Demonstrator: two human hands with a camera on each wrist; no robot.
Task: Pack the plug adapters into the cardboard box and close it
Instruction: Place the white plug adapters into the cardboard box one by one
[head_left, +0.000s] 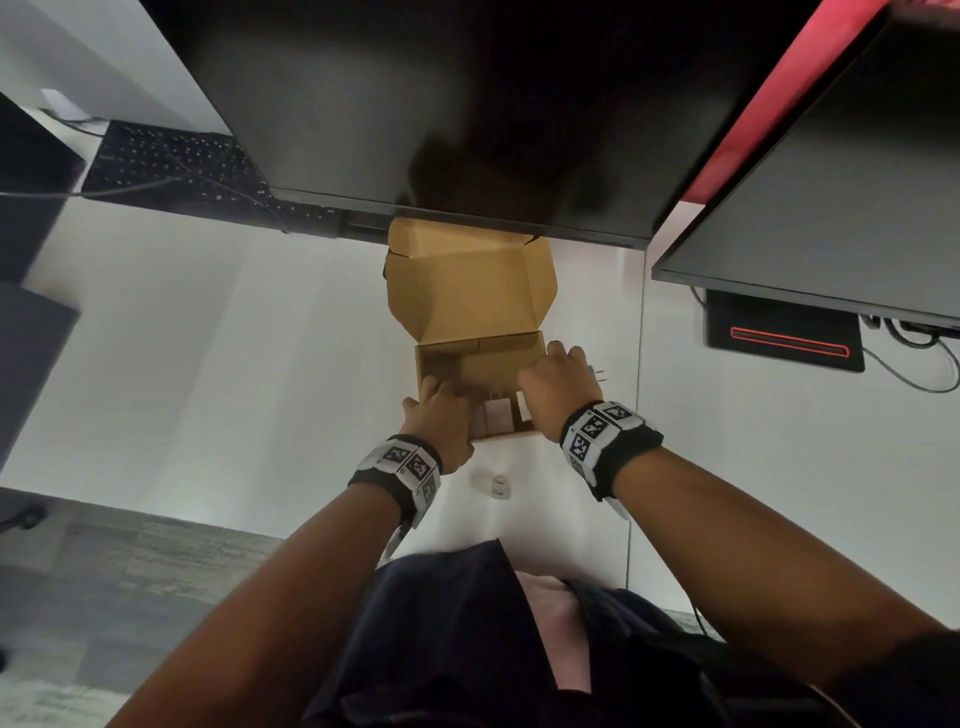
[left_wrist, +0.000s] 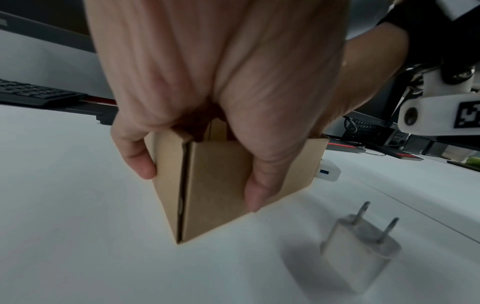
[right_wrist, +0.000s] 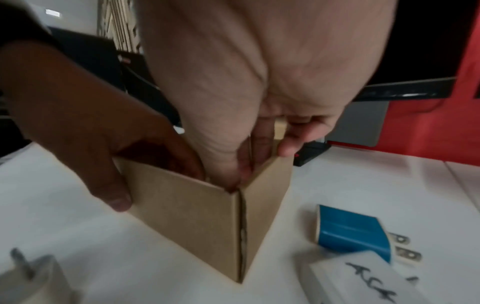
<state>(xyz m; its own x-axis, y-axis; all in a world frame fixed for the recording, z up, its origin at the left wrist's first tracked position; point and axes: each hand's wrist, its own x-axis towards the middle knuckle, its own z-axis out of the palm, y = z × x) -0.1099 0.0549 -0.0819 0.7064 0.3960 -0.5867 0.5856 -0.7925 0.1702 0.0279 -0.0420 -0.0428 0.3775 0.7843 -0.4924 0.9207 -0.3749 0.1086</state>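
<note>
Three plug adapters (right_wrist: 348, 232) outside cardboard box (head_left: 480, 364), frame bottom; lid up; left hand (left_wrist: 207, 92), right hand (right_wrist: 259, 102) gripping walls.

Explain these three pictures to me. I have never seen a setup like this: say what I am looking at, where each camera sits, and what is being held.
No machine here: a person works with bare hands, wearing one camera on the head and one on each wrist band.

The head view looks down on a white desk. The cardboard box stands open, lid up. The left hand grips its near left corner; the right hand has its fingers at the right wall.

The left wrist view shows a white plug adapter lying outside the box. The right wrist view shows a blue adapter and a hand-labelled white one, also outside.
</note>
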